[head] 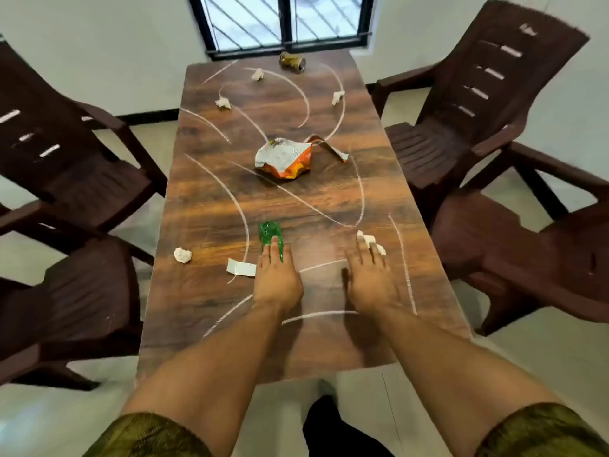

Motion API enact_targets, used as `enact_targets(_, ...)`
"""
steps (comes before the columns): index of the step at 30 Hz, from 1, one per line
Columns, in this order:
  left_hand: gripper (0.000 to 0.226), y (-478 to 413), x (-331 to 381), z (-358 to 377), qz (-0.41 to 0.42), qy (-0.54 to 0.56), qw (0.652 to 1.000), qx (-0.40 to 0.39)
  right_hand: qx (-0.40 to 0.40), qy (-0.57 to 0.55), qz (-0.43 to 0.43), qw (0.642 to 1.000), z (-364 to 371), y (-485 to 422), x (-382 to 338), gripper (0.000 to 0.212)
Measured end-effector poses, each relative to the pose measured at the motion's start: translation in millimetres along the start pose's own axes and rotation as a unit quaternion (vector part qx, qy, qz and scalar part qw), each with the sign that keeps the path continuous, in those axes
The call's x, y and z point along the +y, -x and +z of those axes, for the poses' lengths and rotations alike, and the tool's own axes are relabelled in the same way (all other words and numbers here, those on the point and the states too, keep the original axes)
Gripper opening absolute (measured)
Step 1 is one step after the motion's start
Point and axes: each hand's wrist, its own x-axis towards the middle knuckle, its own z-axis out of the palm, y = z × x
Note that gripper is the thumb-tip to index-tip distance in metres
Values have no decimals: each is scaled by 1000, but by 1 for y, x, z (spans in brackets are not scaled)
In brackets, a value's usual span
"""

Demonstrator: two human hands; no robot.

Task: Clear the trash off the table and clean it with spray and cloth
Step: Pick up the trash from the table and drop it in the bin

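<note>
On the wooden table [211, 199], marked with white chalk lines, a crumpled paper ball [182, 254] lies at the left, then a flat paper slip [241, 268]. The left hand [277, 282] rests with straight fingers on a green wrapper [271, 233]. Further back lies an orange snack bag [284, 158]; its print is not readable. The right hand [370, 282], fingers stretched, touches a white paper scrap [370, 240].
</note>
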Motion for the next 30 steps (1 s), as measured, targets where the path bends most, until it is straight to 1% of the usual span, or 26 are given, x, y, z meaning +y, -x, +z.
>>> enact_targets(3, 68, -25, -3, 3, -69, 18, 997, 2, -13, 1, 20, 1000, -6, -33, 20, 56)
enact_targets(6, 65, -32, -3, 6, -99, 15, 995, -22, -36, -10, 28, 999, -11, -53, 31, 48)
enact_targets(9, 65, -31, 2, 4, -93, 25, 995, -31, -67, -11, 41, 997, -15, -62, 36, 49)
enact_targets(11, 65, -27, 4, 1, -85, 31, 996, -28, -70, -9, 50, 996, -16, -60, 36, 51)
enact_targets(13, 60, -22, 7, -1, -77, 35, 996, -27, -80, -1, 54, 995, -17, -52, 32, 50)
enact_targets(16, 46, -11, 8, -1, -71, 50, 996, -36, -99, 16, 65, 993, -17, -30, 25, 45)
enact_targets(18, 39, 4, 9, 2, -58, 51, 996, -46, -117, 6, 79, 990, -15, -11, 18, 41)
enact_targets(19, 38, 14, 9, 5, -52, 44, 996, -52, -125, -2, 85, 989, -13, 1, 15, 42)
enact_targets(21, 43, 31, 6, 11, -47, 36, 997, -58, -134, 6, 81, 988, -9, 24, 9, 47)
enact_targets(24, 33, 66, 1, 19, -48, 41, 997, -37, -121, 1, 74, 990, 3, 73, -1, 53)
enact_targets(25, 35, 73, 0, 21, -48, 30, 998, -34, -111, -2, 71, 991, 7, 84, -3, 50)
enact_targets(28, 40, 114, -4, 31, -19, -1, 1000, -24, -63, -23, 97, 993, 20, 130, -12, 31)
enact_targets(30, 40, 138, -3, 37, 9, -6, 1000, -21, -28, -32, 117, 992, 26, 163, -15, 32)
